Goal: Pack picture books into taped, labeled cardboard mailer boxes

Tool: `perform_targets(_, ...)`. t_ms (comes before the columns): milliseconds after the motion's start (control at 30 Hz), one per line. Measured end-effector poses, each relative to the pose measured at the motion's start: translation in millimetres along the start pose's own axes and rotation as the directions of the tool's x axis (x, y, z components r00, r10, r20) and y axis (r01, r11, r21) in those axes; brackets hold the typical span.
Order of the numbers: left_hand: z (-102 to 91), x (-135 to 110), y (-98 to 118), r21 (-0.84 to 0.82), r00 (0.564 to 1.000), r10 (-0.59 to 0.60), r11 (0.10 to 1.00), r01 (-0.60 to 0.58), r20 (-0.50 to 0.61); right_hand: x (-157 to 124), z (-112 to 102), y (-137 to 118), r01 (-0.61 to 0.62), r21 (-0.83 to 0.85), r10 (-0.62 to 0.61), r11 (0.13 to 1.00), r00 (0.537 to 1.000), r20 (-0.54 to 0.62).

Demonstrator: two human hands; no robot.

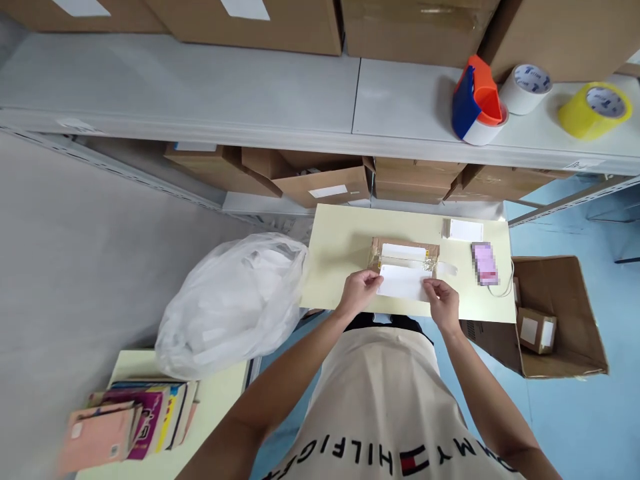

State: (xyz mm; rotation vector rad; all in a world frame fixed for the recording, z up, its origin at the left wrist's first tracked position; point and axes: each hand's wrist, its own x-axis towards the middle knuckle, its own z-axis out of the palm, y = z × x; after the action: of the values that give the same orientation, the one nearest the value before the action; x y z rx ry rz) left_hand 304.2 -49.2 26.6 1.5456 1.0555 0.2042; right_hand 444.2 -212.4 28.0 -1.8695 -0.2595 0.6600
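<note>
A small brown cardboard parcel point(405, 247) lies on a pale yellow table point(340, 267), with a white label on its top. I hold a white sheet point(404, 283) over its near side. My left hand point(357, 291) pinches the sheet's left edge and my right hand point(443, 300) pinches its right edge. A strip of clear tape point(445, 268) sticks out to the parcel's right.
A stack of white labels point(465, 230) and a pink phone point(485, 263) lie on the table's right. An open carton point(560, 320) with a small box stands on the floor at right. A white plastic bag point(235, 303) and books point(130, 420) are at left. Tape dispenser point(477, 100) and tape rolls point(595, 107) rest on the shelf.
</note>
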Motion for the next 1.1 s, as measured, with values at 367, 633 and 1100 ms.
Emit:
perform_targets(367,12.4,51.0,13.9,0.178,0.992,-0.064,0.980,0.084,-0.112,67.3,9.5,8.6,0.024,-0.135,-0.007,0.991,0.992,0.124)
perform_targets(633,15.5,63.2,15.9,0.326,0.988,-0.122,0.934,0.145,-0.089,76.5,10.6,3.8,0.032,-0.395,0.033,0.918,0.987,0.158)
perform_targets(1100,6.4,65.5,36.3,0.807,0.996,-0.079,0.587,0.069,-0.027,67.0,5.1,-35.2,0.232,-0.863,0.160,0.448,0.929,0.333)
